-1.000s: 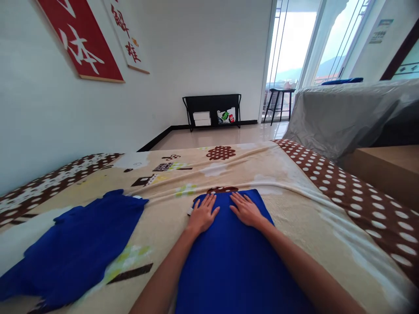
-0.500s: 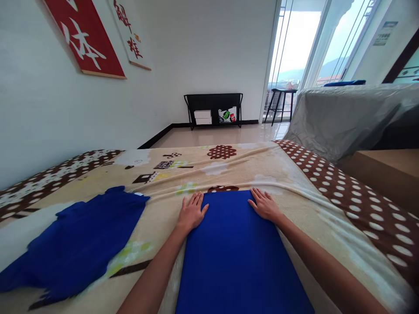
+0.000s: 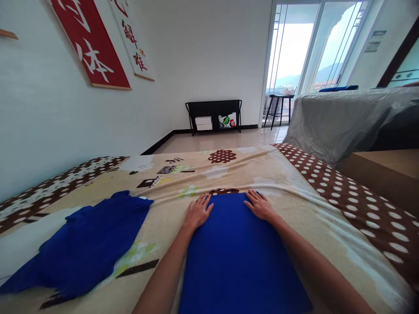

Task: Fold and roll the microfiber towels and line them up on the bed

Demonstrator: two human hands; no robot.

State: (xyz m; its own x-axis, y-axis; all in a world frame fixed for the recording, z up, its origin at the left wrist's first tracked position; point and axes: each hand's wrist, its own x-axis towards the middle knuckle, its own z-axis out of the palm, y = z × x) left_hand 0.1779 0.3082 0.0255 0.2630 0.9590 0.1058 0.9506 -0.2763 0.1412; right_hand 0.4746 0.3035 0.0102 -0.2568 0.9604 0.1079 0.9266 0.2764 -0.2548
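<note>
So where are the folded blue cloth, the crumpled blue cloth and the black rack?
folded blue cloth [image 3: 235,248], head view, its flat middle.
crumpled blue cloth [image 3: 88,244], head view, its middle.
black rack [image 3: 213,107], head view, its back panel.

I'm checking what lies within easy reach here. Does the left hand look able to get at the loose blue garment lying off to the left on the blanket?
Probably yes. The left hand rests flat at the folded blue cloth, and only bare blanket lies between it and the loose blue garment.

We stretch both bare arms forward, our left hand [image 3: 197,212] and right hand [image 3: 261,206] lying flat, palms down, fingers [image 3: 205,201] spread, hands apart.
</note>
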